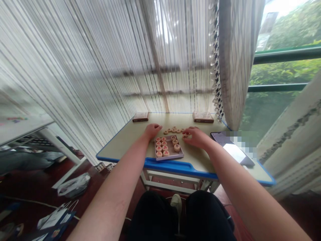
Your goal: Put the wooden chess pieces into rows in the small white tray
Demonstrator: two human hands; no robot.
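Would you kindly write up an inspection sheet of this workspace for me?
Surface: pale desk with a blue edge.
Work items: tray holding round game pieces; loose pieces beyond it.
Clutter: two boxes at the desk's far edge, partly pixelated flat item at right, plastic bag on the floor at left.
Grips: left grip by the tray's far-left corner, right grip at loose pieces; contact unclear.
Cables: possible pale cord on the floor, left.
Surroundings: curtain; window at right.

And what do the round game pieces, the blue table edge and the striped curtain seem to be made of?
Round pieces: probably wood, from their matte, pale tan look; possibly plastic. Blue table edge: likely moulded plastic, smooth and evenly coloured. Striped curtain: seemingly thin fabric, since daylight passes through.
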